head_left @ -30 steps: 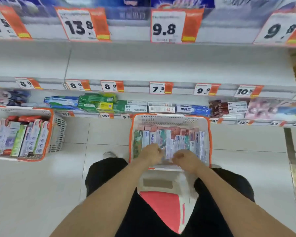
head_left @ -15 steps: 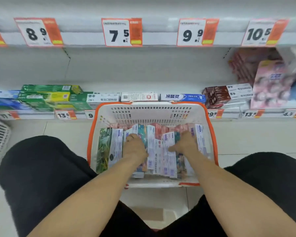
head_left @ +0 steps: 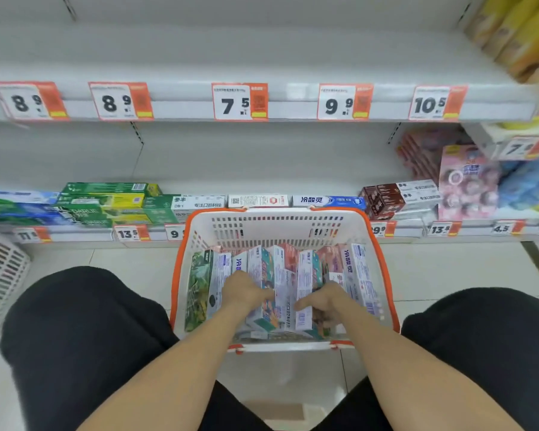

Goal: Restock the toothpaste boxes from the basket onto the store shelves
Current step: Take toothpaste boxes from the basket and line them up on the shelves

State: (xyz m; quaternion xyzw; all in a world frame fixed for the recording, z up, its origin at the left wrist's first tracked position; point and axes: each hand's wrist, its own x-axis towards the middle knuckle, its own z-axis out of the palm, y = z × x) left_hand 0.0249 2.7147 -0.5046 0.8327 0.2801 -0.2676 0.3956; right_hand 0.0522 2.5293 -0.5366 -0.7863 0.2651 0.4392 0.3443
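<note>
A white basket with an orange rim stands on the floor between my knees. It is packed with toothpaste boxes standing on edge. Both hands are inside it. My left hand has its fingers curled down among the boxes left of centre, and its thumb lies against a white box. My right hand grips boxes right of centre, thumb pointing at the same white box. The fingertips of both hands are hidden between the boxes. Just behind the basket, the low shelf holds green, white and blue toothpaste boxes lying flat.
The shelf above carries price tags 8.9, 7.5, 9.9 and 10.5. Brown boxes and pink packs fill the low shelf's right end. A second white basket stands at the left edge. Yellow packs sit top right.
My view has dropped and moved closer to the basket. Both hands slid toward its near end and closer together, thumbs now flanking one white box.
</note>
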